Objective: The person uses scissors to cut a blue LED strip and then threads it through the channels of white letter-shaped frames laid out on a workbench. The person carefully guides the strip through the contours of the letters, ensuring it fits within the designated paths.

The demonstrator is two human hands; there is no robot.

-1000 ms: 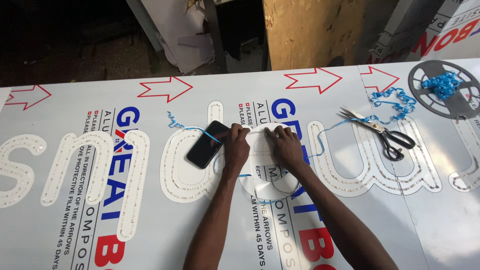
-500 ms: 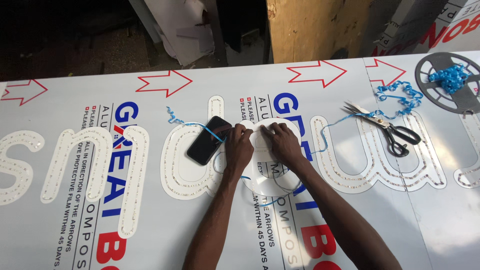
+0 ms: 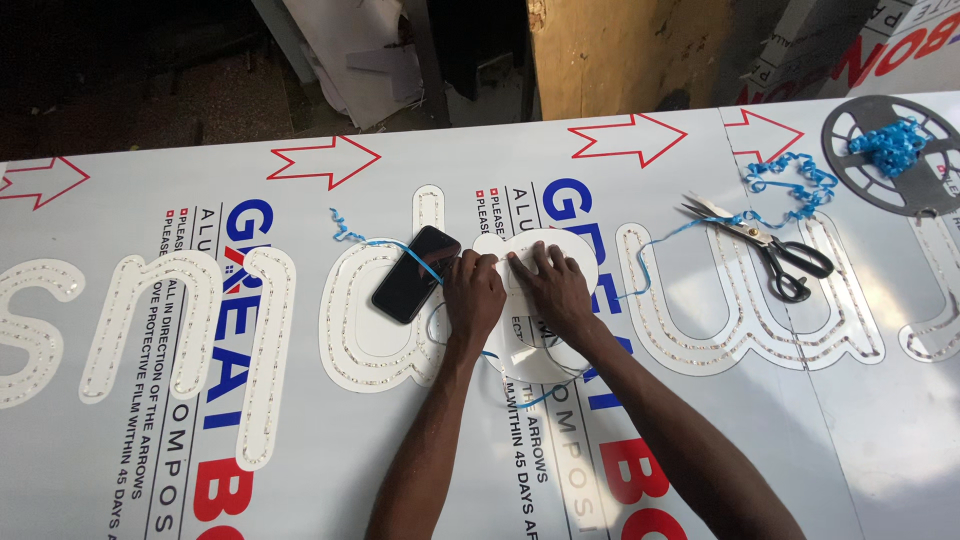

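Item 1: left hand (image 3: 474, 295), forearm running up from the lower edge, knuckles up, fingers curled and pinched on the blue wire (image 3: 640, 262) at the top of the white cut-out letter (image 3: 560, 345).

Item 2: right hand (image 3: 556, 287), forearm entering from lower right, palm down, fingers spread flat and pressing on that letter; I see nothing clasped in it. The two hands' fingertips nearly meet.

Item 3: black phone (image 3: 415, 273), lying tilted just beside the left hand, the wire crossing it.

Item 4: scissors (image 3: 765, 248), well right, on the printed panel (image 3: 700, 160).

Item 5: grey reel (image 3: 935, 185) with a blue wire tangle, far right.
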